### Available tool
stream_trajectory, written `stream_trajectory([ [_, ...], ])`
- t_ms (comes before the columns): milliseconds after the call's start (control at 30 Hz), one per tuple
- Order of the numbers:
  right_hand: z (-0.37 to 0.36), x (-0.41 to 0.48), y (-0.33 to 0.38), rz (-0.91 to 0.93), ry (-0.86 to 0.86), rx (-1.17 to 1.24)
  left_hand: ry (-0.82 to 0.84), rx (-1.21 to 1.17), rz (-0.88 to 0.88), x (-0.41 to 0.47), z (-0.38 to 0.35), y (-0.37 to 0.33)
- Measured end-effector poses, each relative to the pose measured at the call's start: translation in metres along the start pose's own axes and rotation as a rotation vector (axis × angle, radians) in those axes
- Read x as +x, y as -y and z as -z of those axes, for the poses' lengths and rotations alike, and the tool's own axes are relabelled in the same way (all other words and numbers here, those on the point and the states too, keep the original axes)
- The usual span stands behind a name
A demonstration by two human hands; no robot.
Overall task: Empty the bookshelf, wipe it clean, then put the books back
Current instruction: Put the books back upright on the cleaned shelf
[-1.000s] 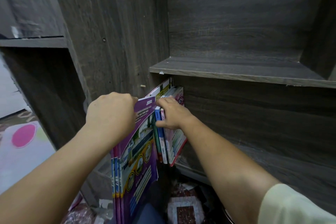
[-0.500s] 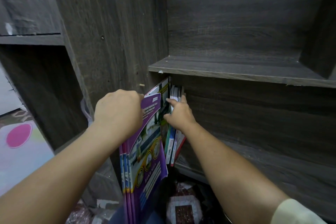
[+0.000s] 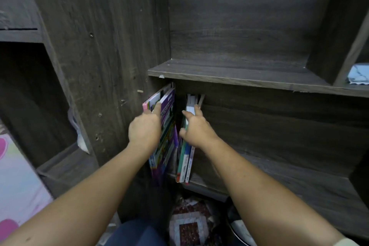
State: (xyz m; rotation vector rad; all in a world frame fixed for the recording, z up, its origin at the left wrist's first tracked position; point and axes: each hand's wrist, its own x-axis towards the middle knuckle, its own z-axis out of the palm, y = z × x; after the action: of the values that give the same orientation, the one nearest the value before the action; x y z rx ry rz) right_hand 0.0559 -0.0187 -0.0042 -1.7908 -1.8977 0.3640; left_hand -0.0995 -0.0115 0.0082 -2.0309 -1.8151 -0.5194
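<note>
Both forearms are bare all the way down to the left hand [image 3: 144, 130] and the right hand [image 3: 196, 129]. The edge of a pale cream sleeve [image 3: 348, 242] shows high on the right arm. Low between the arms is a dark blue trouser leg [image 3: 135, 234].

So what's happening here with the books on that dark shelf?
A person is handling books in the lower compartment of a dark wooden bookshelf. The left hand holds a few purple books near its left wall, and the right hand grips some thin books standing upright beside them, with a gap between the two groups. A pale blue cloth lies further right.
</note>
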Motion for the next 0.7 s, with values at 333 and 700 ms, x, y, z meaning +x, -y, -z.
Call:
stream_trajectory([
  [333,0.003,0.005,-0.005,0.076,0.062,0.025,-0.046,0.164,-0.248,-0.011,0.001,0.022],
  [700,-0.026,0.009,-0.016,0.021,0.088,0.474,-0.141,0.162,-0.354,-0.011,-0.016,0.038],
])
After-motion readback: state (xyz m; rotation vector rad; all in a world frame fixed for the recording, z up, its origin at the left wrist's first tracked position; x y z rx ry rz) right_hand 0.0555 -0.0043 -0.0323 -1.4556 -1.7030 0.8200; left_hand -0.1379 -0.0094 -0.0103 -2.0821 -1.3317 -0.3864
